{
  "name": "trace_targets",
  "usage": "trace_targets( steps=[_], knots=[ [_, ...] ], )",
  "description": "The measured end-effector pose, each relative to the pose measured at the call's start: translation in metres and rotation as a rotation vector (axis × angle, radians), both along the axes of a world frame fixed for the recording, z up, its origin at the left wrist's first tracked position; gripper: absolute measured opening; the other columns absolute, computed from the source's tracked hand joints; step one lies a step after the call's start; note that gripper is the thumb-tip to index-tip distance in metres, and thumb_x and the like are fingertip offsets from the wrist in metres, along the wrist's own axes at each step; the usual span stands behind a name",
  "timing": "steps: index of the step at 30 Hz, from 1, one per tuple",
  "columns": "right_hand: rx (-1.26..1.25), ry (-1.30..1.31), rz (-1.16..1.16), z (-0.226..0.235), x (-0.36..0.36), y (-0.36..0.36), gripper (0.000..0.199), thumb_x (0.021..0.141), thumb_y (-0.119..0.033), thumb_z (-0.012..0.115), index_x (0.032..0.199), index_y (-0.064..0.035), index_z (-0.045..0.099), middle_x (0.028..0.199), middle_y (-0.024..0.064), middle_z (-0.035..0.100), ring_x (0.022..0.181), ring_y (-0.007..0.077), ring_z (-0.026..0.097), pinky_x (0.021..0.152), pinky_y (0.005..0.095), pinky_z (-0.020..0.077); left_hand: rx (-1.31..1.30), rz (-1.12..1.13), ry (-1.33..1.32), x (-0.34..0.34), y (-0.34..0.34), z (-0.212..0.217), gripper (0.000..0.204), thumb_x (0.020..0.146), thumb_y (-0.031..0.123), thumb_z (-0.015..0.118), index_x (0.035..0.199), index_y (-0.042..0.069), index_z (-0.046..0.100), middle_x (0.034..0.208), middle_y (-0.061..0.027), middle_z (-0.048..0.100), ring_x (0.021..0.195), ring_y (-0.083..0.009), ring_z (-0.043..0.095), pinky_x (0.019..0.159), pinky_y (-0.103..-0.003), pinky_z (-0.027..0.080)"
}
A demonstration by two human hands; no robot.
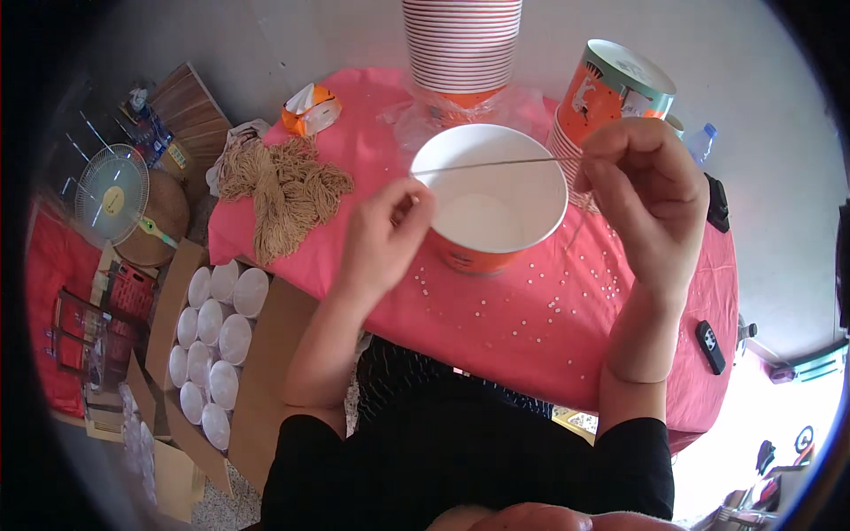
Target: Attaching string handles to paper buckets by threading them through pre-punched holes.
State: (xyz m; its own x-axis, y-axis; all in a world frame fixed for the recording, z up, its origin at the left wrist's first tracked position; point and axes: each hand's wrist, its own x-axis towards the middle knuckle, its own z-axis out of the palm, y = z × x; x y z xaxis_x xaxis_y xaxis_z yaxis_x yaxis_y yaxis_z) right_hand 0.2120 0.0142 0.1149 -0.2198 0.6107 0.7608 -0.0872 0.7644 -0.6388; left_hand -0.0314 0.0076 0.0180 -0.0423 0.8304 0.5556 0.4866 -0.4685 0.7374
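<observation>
left fingers: left hand (385, 234) sits mid-frame, fingers (414, 202) pinched shut on one end of a thin pale string (496, 163)
right fingers: right hand (642, 190) is up in the right half, fingers (611, 146) curled tight and pinching the other end of that string
string: pulled pretty much taut between both hands, running almost level right over the mouth of the bowl
bowl: big paper bowl (490, 199), white inside, orange outside, standing upright on the counter just behind the hands, center of the frame
counter: round one with a pink cloth (531, 327), little white bits scattered all over it, mostly on the right half
stack: tall stack of the same bowls (462, 44) at top center, sitting in clear plastic wrap
more bowls: another orange stack (611, 88) tilted over at upper right, behind the right hand
twine: tan bundle of cord (283, 186) lying on the cloth's left side
box: cardboard box (173, 292) on the floor at lower left, packed with white lids (221, 336)
remote: small black one (709, 346) near the counter's right edge
</observation>
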Motion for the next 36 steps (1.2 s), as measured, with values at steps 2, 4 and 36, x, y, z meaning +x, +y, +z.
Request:
trace_targets(
  steps=[2,4,36],
  knots=[
    [-0.056,0.049,0.095,0.003,0.008,-0.002,0.013,0.088,0.008,0.058,0.100,0.0029,0.060,0.082,0.0033,0.064,0.069,0.0073,0.061,0.058,0.0188,0.0464,-0.096,0.020,-0.006,-0.017,0.021,0.003,0.014,0.089,0.010,0.062,0.099,0.001,0.065,0.072,-0.0053,0.064,0.064,-0.0118,0.059,0.060,-0.026,0.046],
    [-0.209,0.014,0.394,0.006,0.018,0.001,0.013,0.090,0.007,0.057,0.102,0.0040,0.060,0.081,0.0065,0.065,0.066,0.0088,0.062,0.056,0.0188,0.0476,-0.087,0.095,0.091,-0.029,0.035,0.012,0.018,0.087,0.010,0.062,0.103,0.002,0.066,0.072,-0.0061,0.065,0.065,-0.0125,0.060,0.063,-0.028,0.048],
    [-0.244,-0.041,0.110,-0.034,-0.014,0.057,0.015,0.093,0.000,0.057,0.107,0.0027,0.062,0.092,0.0108,0.069,0.074,0.0188,0.069,0.064,0.0314,0.0578,-0.267,-0.317,-0.374,0.014,-0.041,0.000,0.022,0.100,0.016,0.056,0.107,-0.001,0.068,0.077,-0.0063,0.066,0.056,-0.0052,0.053,0.046,-0.019,0.040]
  ],
)
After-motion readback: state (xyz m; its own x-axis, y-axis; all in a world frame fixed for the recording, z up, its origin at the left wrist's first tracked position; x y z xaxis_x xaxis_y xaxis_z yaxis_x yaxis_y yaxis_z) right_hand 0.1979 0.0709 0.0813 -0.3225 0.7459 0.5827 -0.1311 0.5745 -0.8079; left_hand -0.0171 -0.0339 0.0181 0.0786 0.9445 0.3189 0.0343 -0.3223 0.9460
